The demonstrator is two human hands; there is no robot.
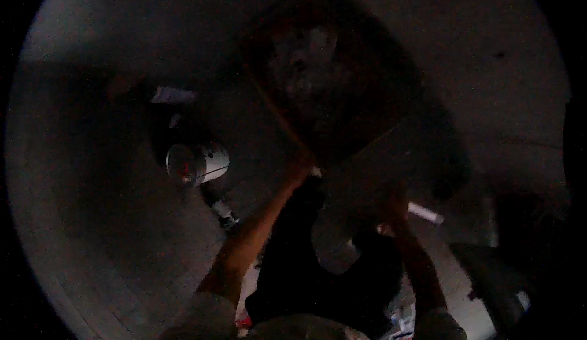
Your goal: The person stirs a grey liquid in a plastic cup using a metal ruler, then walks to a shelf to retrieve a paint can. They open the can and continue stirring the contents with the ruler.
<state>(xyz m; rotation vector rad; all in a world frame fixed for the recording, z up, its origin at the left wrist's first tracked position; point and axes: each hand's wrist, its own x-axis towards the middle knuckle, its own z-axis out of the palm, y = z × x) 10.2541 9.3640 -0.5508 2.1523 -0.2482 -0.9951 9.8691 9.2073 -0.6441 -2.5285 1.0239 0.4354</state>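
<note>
A large dark rectangular tray-like object [330, 114], with pale patches inside, lies ahead of me in dim light. My left hand [303, 166] is closed at its near left corner, beside a small pale spot. My right hand [391, 210] is lower right, against a dark grey surface below the tray; its fingers are too dark to make out. A white oblong thing [426, 214] is just right of that hand, and I cannot tell whether it is held. My dark-clad legs [281, 248] show between my forearms.
A white bucket [214, 162] with a red mark lies at left. A pale flat piece [172, 94] is farther back, and a small shiny object [225, 211] sits below the bucket. Dark bulky shapes [520, 224] stand at the right, with clutter near the lower edge.
</note>
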